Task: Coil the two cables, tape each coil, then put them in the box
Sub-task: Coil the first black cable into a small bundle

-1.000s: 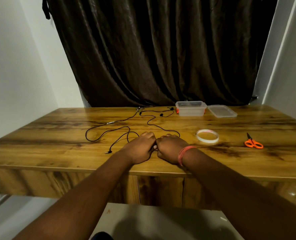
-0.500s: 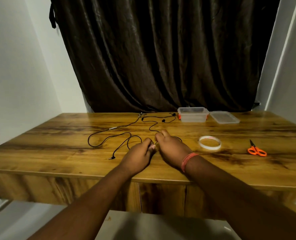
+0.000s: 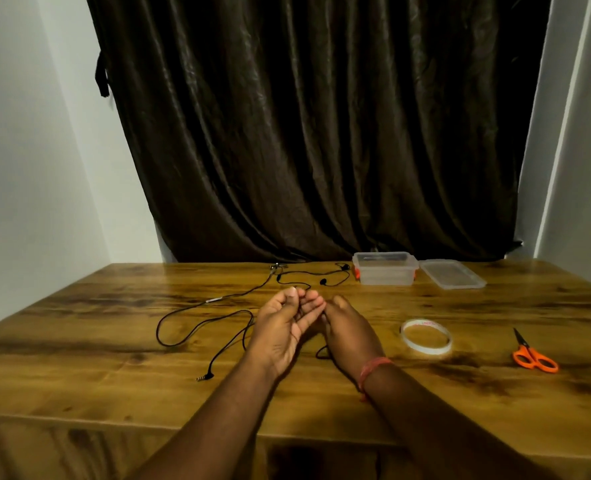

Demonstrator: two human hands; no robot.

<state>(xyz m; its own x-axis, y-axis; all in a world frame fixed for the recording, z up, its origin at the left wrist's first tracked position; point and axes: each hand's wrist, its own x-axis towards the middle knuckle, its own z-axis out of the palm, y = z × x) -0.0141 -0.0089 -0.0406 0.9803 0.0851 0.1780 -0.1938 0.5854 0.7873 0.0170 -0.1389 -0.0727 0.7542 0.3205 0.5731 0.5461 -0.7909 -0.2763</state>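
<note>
Wood counter (image 3: pixel 79 341) against a dark curtain (image 3: pixel 304 133). Black cable (image 3: pixel 197 322) sprawled loose from mid-counter to the far edge, left of both hands. Left hand (image 3: pixel 280 327) palm-up, fingers curled; right hand (image 3: pixel 351 332) touching it; grip on cable unclear. Box (image 3: pixel 385 270) at far edge: open, apparently empty.

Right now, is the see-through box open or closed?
Open. The clear box has no lid on top; its lid lies flat on the table just to its right.
</note>
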